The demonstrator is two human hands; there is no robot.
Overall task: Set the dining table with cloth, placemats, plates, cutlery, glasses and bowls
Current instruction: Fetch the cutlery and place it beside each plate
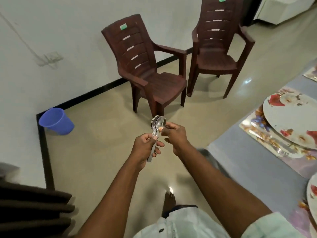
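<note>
Two brown chairs (151, 66) stand by the wall in the upper half, open floor (96, 138) before them. At right, the bench (248, 162) under grey cloth carries two flowered plates (291, 122) on placemats (267, 141), its edge near the right arm. A blue bucket (55, 121) sits left. At centre, the left hand (145, 148) grasps several shiny steel spoons (157, 127); the right hand (175, 133) pinches the topmost bowl.

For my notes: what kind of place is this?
Probably a home dining room: a table with floral placemats and plates, two plastic armchairs by the wall, and a tiled floor.
</note>
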